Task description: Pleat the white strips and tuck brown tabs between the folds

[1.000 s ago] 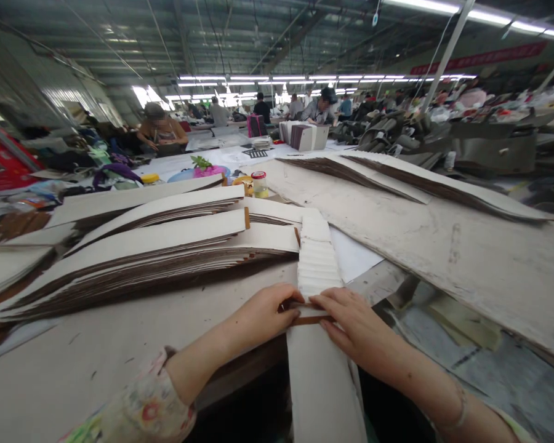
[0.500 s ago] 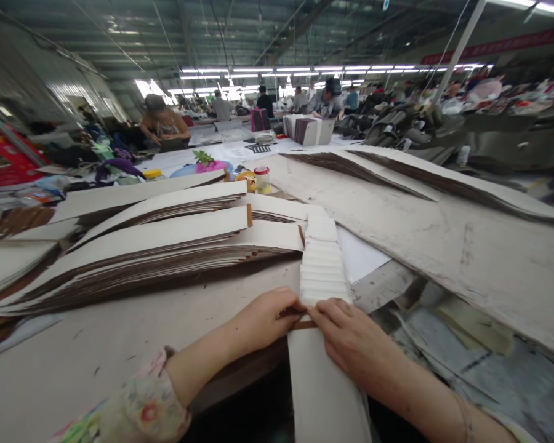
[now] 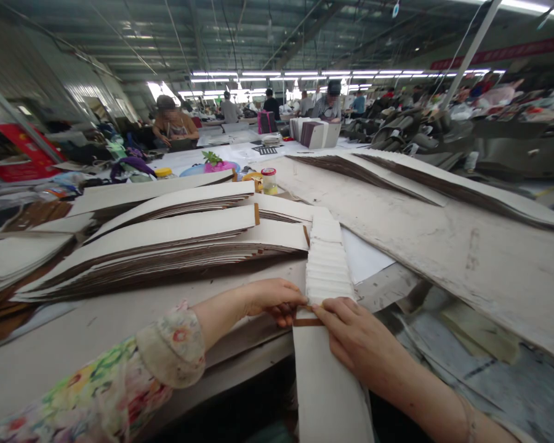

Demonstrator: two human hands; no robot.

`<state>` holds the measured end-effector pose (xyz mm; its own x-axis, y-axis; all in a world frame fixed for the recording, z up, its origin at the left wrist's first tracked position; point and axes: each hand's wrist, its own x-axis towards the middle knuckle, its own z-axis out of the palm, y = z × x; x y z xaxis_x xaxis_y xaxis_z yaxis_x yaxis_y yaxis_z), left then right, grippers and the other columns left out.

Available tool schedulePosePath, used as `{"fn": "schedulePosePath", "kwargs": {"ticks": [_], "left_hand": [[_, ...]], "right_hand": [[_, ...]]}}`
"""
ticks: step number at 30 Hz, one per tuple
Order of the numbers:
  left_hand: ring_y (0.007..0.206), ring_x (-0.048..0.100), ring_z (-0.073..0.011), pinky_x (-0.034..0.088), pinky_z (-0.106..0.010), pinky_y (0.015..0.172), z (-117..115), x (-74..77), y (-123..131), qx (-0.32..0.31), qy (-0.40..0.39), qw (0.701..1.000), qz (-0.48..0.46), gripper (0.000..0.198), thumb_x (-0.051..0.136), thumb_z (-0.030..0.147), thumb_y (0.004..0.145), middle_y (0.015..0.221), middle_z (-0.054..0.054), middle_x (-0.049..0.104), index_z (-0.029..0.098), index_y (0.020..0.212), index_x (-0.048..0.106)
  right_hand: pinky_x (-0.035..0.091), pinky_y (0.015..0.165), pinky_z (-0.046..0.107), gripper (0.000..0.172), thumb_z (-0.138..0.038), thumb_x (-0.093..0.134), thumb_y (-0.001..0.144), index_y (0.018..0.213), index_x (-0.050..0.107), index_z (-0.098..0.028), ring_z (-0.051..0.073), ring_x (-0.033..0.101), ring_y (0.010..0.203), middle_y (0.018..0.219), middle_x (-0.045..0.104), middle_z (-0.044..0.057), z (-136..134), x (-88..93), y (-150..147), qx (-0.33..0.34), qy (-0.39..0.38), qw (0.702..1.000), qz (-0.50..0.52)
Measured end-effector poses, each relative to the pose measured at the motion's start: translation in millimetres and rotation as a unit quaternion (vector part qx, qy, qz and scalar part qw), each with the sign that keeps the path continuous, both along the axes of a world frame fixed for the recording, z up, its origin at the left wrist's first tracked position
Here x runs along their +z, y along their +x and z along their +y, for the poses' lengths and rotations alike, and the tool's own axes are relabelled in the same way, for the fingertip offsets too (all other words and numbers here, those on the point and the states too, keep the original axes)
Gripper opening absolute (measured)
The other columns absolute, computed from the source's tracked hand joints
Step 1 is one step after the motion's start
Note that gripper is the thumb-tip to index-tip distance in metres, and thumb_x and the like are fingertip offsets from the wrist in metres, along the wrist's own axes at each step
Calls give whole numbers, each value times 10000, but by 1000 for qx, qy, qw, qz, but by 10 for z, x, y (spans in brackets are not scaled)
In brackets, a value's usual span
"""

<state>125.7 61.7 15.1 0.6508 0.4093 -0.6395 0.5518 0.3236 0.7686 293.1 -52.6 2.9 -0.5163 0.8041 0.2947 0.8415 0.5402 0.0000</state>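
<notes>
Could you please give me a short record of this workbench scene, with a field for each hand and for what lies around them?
Setting: large workshop, worn table
Left hand: fingertips at the brown edge of the white strip
Right hand: flat on the white strip, forefinger at the brown edge
Just beyond: staggered pile of white pieces
Left of hands: stacks of long white boards
Farther back: red-lidded jar, seated person

one head-worn camera faces forward and down, close over left hand (image 3: pixel 270 298), right hand (image 3: pixel 351 338) and worktable (image 3: pixel 120 307).
</notes>
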Motion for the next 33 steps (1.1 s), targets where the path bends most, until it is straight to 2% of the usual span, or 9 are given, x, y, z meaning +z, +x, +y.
{"fn": "schedulePosePath", "kwargs": {"ticks": [4, 9, 14, 16, 17, 21, 24, 29, 33], "left_hand": [[422, 519, -81, 414, -193, 450, 40, -16, 12, -19, -5, 1000, 3, 235, 640, 359, 662, 480, 31, 566, 148, 694, 542], [384, 475, -62, 405, -200, 456, 23, -32, -1, -37, 34, 999, -17, 292, 656, 404, 648, 469, 48, 548, 144, 636, 521], [418, 470, -78, 371, -197, 443, -66, -53, -11, -58, 184, 981, -11, 312, 565, 450, 712, 454, 62, 494, 160, 623, 494], [415, 462, -80, 364, -197, 433, -95, -69, -25, -46, 225, 973, 0, 314, 540, 455, 726, 452, 63, 481, 163, 623, 485], [415, 464, -82, 372, -200, 435, -105, -78, -37, -33, 212, 977, -3, 320, 535, 463, 726, 456, 63, 479, 163, 630, 477], [461, 518, -92, 419, -218, 452, -119, -105, -91, 43, 66, 995, -58, 385, 521, 533, 711, 548, 39, 519, 150, 704, 486], [480, 538, -97, 415, -215, 441, -129, -120, -100, 68, 23, 994, -80, 435, 480, 577, 722, 565, 36, 509, 144, 747, 506], [427, 457, -60, 405, -205, 442, -166, -181, -59, 35, 74, 993, -81, 386, 614, 504, 653, 529, 77, 454, 158, 689, 447], [438, 423, -56, 377, -194, 422, -203, -207, -56, 43, 138, 985, -93, 387, 584, 515, 671, 547, 74, 437, 158, 685, 436]], "right_hand": [[466, 753, 360, 412, -62, 450, 722, 1126, 491, -131, 219, 502, 878, 965, 547, 92, -4, -18, 23, -6, -7, 1000, 4], [458, 773, 359, 446, -68, 453, 714, 1155, 469, -132, 216, 494, 886, 995, 541, 88, -2, -28, 39, -6, -9, 1000, 11], [465, 745, 365, 431, -63, 420, 736, 1161, 470, -109, 216, 497, 869, 975, 553, 105, -5, -47, 7, -3, 15, 1000, -6], [469, 724, 371, 427, -56, 408, 739, 1159, 476, -99, 221, 502, 857, 954, 562, 110, -4, -53, -11, -5, 25, 1000, -18], [471, 715, 369, 426, -52, 408, 736, 1154, 480, -91, 224, 503, 854, 950, 564, 112, -2, -54, -18, -4, 29, 999, -20], [471, 744, 363, 430, -57, 421, 733, 1157, 483, -87, 224, 501, 882, 985, 559, 118, -1, -56, -13, -4, 37, 999, -6], [463, 770, 362, 484, -61, 436, 731, 1211, 448, -125, 220, 497, 898, 1013, 549, 109, -13, -53, 0, -9, 25, 1000, -2], [467, 760, 353, 492, -55, 467, 710, 1193, 473, -148, 218, 504, 890, 1017, 547, 100, -32, -36, -10, -14, 12, 1000, 6], [471, 779, 359, 445, -58, 459, 722, 1156, 501, -153, 209, 516, 897, 1003, 560, 96, -24, -45, 0, -15, 6, 999, 33]]}}
